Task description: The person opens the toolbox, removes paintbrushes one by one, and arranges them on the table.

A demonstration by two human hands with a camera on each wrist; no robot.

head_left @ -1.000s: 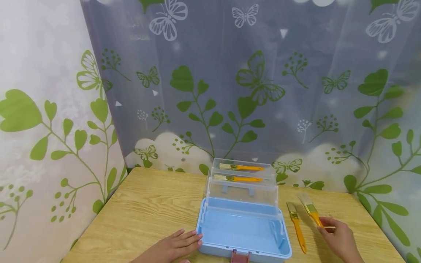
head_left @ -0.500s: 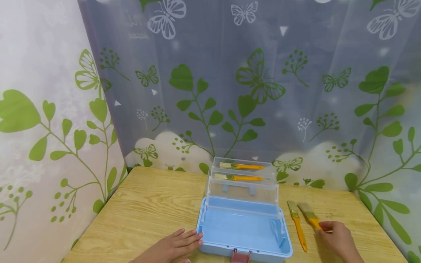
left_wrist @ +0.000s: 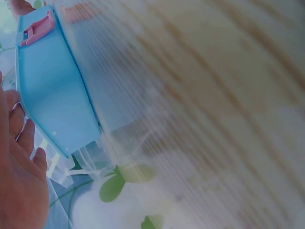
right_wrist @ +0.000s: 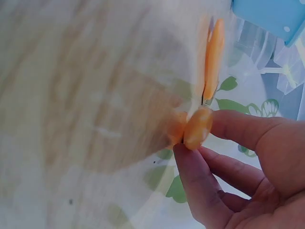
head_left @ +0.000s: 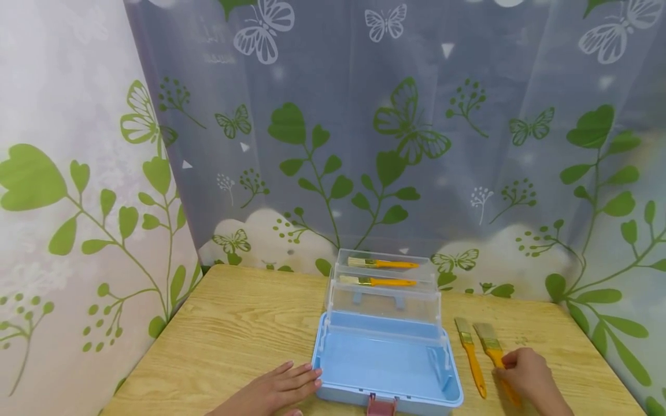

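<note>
Left wall covering: pale cloth (head_left: 93, 260) printed with green leaves, stems and a butterfly.
Surface: a wood-grained surface (head_left: 224, 323) carrying everything that follows.
Left hand: the left hand (head_left: 273, 390) lies with fingers extended, fingertips touching the left side of the blue box near its front; it grips nothing.
Box: the blue box (head_left: 382, 361) sits on the surface between the two hands, its lid side raised at the back and its inside facing up.
Trays: clear trays (head_left: 385, 303) rise in steps behind the blue base.
Tray brushes: an upper brush (head_left: 383, 264) and a lower brush (head_left: 377, 282) lie in separate tiers, bristles left, orange handles right.
Latch: a pink latch (head_left: 381, 406) at the middle of the box's front.
Narrow brush: the narrow brush (head_left: 471, 355) lies on the surface just beside the box's right side, bristles pointing away from the person.
Wide brush: the wide brush (head_left: 493, 349) is near the narrow one, roughly parallel and apart from it; whether its whole length touches the surface cannot be told.
Right hand: the right hand (head_left: 528, 375) pinches the wide brush's orange handle between thumb and fingers.
</note>
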